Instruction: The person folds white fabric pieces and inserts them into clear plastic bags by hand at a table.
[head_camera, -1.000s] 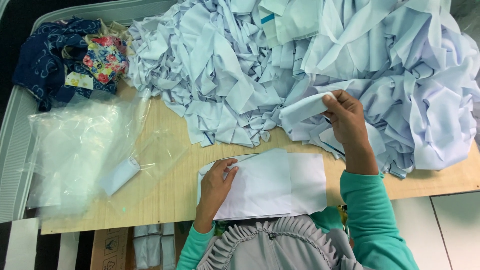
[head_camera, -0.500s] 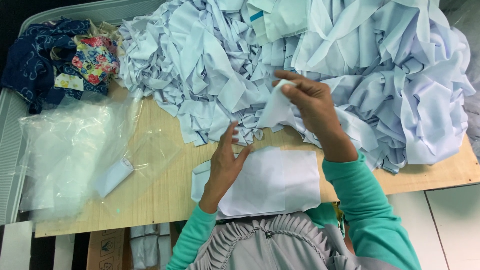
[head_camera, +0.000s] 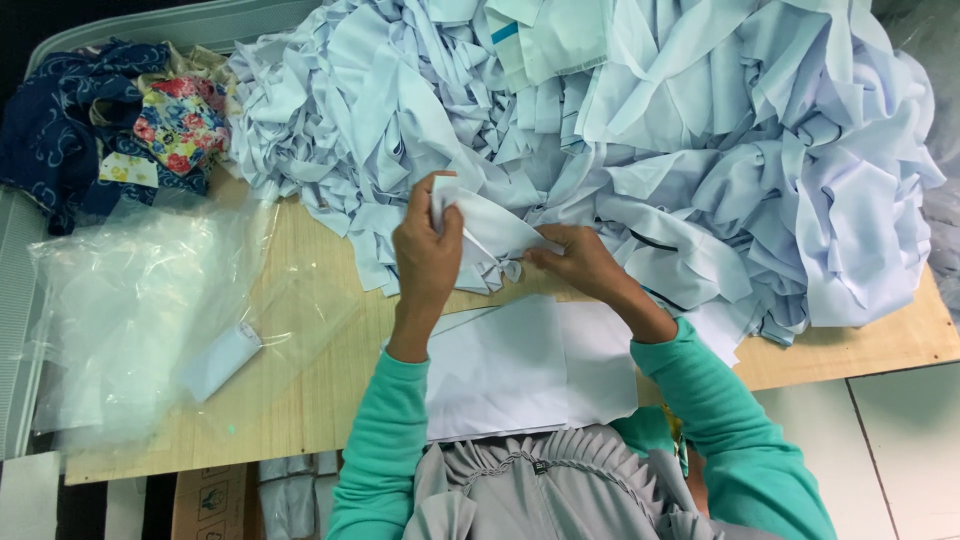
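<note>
Both hands are closed on one pale blue cloth piece (head_camera: 490, 235), held just above the near edge of the big heap. The left hand (head_camera: 427, 255) has its fingers curled round the piece's upper left end, thumb side toward the body, pinching the fabric tight. The right hand (head_camera: 580, 262) grips the other end low down, fingers folded under the cloth so the fingertips are hidden. The piece runs between them as a short folded band, touching the heap behind it. Directly below the hands a flat stack of white cloth (head_camera: 530, 365) lies on the wooden table (head_camera: 300, 400), squared up close to the person's body; the green sleeves (head_camera: 385, 450) reach over it. Behind and to the right spreads the heap of pale blue cloth scraps (head_camera: 720, 150), covering most of the table's far side. To the left lies a clear plastic bag (head_camera: 140, 310) with a small white bundle inside, and beyond it, at the far left corner, a pile of dark blue and flowered fabric (head_camera: 110, 130).
</note>
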